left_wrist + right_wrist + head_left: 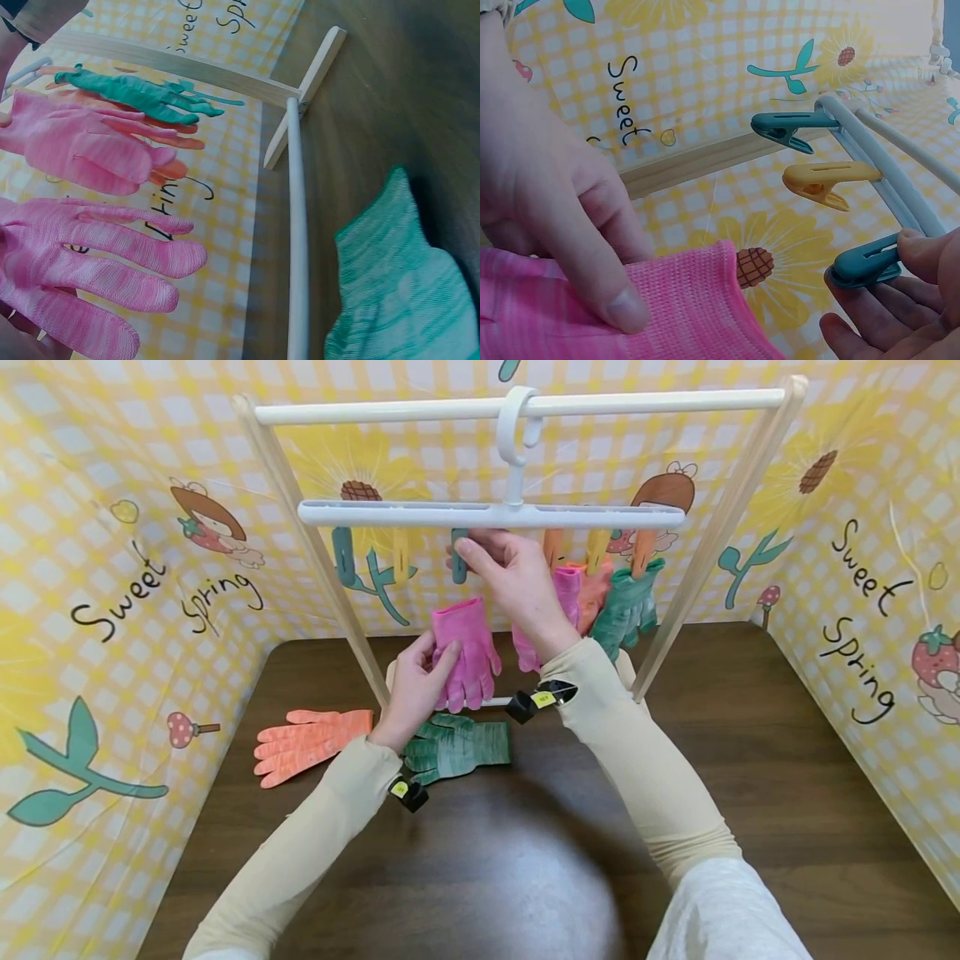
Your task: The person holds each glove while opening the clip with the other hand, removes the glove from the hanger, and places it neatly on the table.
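Note:
My left hand pinches a pink glove by its side near the cuff, fingers of the glove hanging down. Above it, my right hand grips a teal clothespin under the white hanger; the right wrist view shows thumb and fingers on that teal clothespin. The pink cuff is below the clothespin and apart from it. Behind my right wrist hangs another pink glove, partly hidden, beside an orange glove and a green glove.
A teal clothespin and a yellow clothespin hang bare at the hanger's left. On the brown table lie an orange glove and a green glove. A wooden rack with a white top bar carries the hanger.

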Demonstrator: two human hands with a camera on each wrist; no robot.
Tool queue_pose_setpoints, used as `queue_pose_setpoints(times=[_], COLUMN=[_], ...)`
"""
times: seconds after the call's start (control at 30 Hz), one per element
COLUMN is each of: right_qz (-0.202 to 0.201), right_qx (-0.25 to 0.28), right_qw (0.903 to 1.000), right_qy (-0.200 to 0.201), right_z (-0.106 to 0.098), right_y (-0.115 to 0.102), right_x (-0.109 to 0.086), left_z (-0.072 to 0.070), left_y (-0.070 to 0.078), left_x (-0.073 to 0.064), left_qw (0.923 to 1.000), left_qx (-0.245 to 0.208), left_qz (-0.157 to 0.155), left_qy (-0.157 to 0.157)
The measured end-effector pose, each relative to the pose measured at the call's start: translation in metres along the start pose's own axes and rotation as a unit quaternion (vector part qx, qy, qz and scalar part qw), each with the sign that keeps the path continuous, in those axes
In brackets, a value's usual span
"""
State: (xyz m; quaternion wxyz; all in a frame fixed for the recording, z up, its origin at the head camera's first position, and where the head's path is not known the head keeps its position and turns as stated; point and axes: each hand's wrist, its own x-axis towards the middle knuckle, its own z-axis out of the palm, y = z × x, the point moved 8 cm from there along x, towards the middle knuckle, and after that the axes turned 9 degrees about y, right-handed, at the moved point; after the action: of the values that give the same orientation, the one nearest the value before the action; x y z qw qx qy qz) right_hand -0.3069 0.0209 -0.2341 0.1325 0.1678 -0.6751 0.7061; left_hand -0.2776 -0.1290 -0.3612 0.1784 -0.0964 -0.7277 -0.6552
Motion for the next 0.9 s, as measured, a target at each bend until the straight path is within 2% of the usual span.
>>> queue_pose_setpoints(times=[0.23,0.4,0.63,0.7,0.8,0.9], right_qz=[-0.003,0.004,-0.004,0.001,0.006,0.005], right_qx=[0.017,0.020,0.009,0.010,0.004,0.006], right_qw=[0.9998,0.9998,0.9999,0.9999,0.9999,0.9998], right_qy=[-0.009,0.000,0.010,0.010,0.012,0.016], right_z=[0.000,-0.004,-0.007,-0.007,-0.007,-0.008], right_y=[0.002,0.004,0.004,0.004,0.005,0.006], right_x=[-0.002,-0.004,-0.005,-0.005,-0.006,-0.007], left_z=[-0.003,-0.007,-0.007,-0.008,-0.010,-0.012], left_y=[-0.009,-0.016,0.016,0.018,0.014,-0.002], left_x=[-0.007,-0.008,-0.019,-0.019,-0.019,-0.017], left_qw=[0.9999,0.9999,0.9996,0.9996,0.9996,0.9995], left_qx=[-0.004,0.008,0.025,0.028,0.028,0.030], left_qz=[-0.012,-0.006,-0.009,-0.001,0.002,-0.001], left_qy=[0.002,0.001,-0.005,-0.005,-0.004,-0.001])
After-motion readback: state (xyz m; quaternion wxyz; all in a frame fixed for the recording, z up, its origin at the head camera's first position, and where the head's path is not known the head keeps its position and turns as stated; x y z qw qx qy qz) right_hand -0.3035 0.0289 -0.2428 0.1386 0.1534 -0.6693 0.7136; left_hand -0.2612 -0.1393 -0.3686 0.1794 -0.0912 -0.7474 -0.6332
